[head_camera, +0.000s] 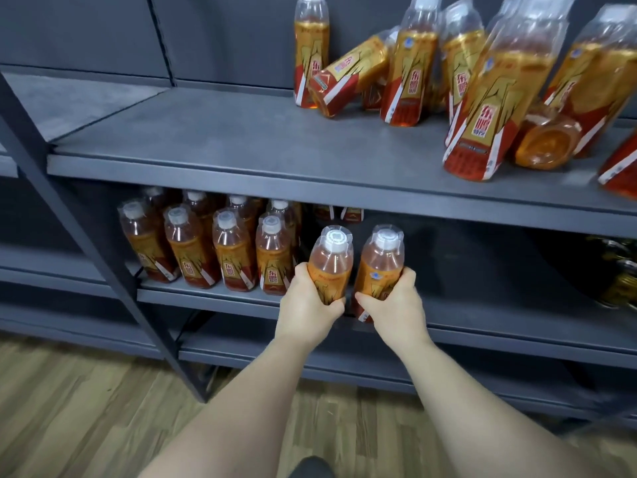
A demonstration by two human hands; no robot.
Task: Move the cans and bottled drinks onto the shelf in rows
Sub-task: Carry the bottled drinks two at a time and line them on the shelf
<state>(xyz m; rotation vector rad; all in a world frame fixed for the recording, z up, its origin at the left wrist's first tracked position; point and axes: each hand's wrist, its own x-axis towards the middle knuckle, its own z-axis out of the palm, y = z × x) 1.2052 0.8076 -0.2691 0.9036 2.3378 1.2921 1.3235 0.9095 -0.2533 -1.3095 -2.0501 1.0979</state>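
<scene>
My left hand (306, 307) grips an orange drink bottle (331, 258) with a white cap, upright at the front edge of the lower shelf (482, 315). Beside it, my right hand (393, 305) holds a second bottle (379, 260) of the same kind. To their left, several matching bottles (213, 246) stand in rows on that shelf. On the upper shelf (241, 143), more bottles (482, 81) are jumbled at the right, some upright, some leaning, some lying down.
A slanted dark metal frame post (103, 243) crosses in front of the shelves at the left. Dark cans or packages (620, 274) sit at the lower shelf's far right. Another shelf board (448, 353) runs below, above a wood-look floor (86, 408).
</scene>
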